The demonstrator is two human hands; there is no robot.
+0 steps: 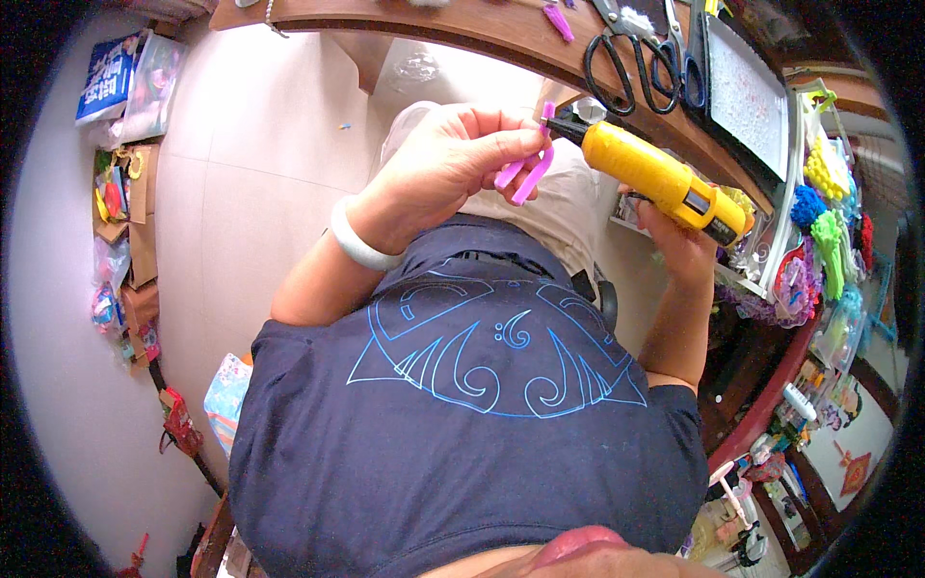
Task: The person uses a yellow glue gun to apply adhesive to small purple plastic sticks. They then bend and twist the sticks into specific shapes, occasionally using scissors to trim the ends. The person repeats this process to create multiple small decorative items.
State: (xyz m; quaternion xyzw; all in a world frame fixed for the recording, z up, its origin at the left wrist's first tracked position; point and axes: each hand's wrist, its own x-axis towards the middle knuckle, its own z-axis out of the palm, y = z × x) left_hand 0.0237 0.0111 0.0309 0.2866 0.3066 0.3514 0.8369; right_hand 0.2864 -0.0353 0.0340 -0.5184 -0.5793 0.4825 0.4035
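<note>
Pinched between the thumb and fingers of my left hand (pixel 470 148) is a bent purple chenille stem (pixel 535 173), its short top end sticking up and two legs hanging below. My right hand (pixel 672 235) grips a yellow hot glue gun (pixel 643 162) by its handle, which my fingers largely hide. The gun points left, and its black nozzle (pixel 567 130) is at the upper part of the stem, touching or very close to it. Whether glue is coming out is too small to tell.
On the wooden table (pixel 462 22) at the top lie black-handled scissors (pixel 629 68), a second pair (pixel 679 61), a purple fuzzy piece (pixel 558 23) and a white-surfaced tray (pixel 748 94). Bundles of coloured chenille stems (pixel 827 246) hang at right. Cardboard boxes (pixel 143 209) stand along the left wall.
</note>
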